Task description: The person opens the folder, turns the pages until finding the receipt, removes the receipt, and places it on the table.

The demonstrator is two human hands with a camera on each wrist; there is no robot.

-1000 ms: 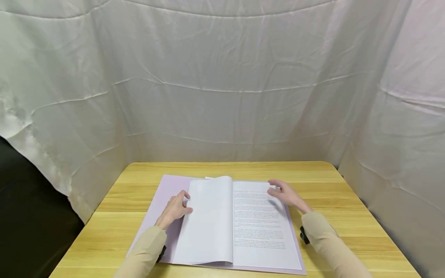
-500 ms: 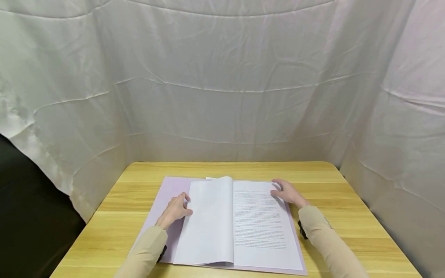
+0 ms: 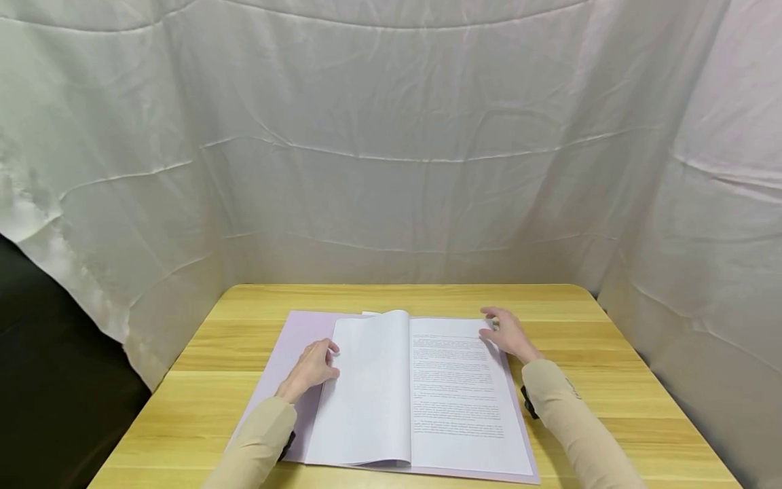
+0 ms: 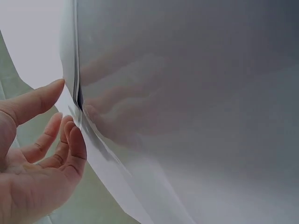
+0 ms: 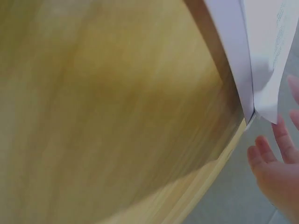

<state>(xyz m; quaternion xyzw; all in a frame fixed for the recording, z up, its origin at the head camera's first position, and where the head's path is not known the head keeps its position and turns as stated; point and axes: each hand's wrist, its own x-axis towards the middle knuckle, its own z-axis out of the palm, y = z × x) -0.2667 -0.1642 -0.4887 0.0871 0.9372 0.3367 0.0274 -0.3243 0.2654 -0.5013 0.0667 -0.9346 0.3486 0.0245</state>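
Observation:
A lilac folder [image 3: 310, 327] lies spread on the table in the head view. Its left side carries several turned pages [image 3: 366, 390], blank on top and bulging at the middle fold; a printed page [image 3: 455, 387] faces up on the right. My left hand [image 3: 310, 369] is at the outer edge of the turned pages. In the left wrist view, their glossy surface mirrors the fingers, and the thumb [image 4: 44, 100] meets the edge. My right hand [image 3: 512, 337] is at the printed page's top right corner. The right wrist view shows one fingertip [image 5: 279, 126] against that slightly raised corner.
The wooden table [image 3: 391, 295] has rounded far corners. Pale cloth [image 3: 403, 204] hangs behind it and on both sides. A dark area [image 3: 49, 380] shows at the lower left. A small white tab [image 3: 369, 313] sticks out behind the folder's top edge.
My right hand has shifted slightly right and away from me, from above the printed page to its top right corner. My left hand has stayed almost still.

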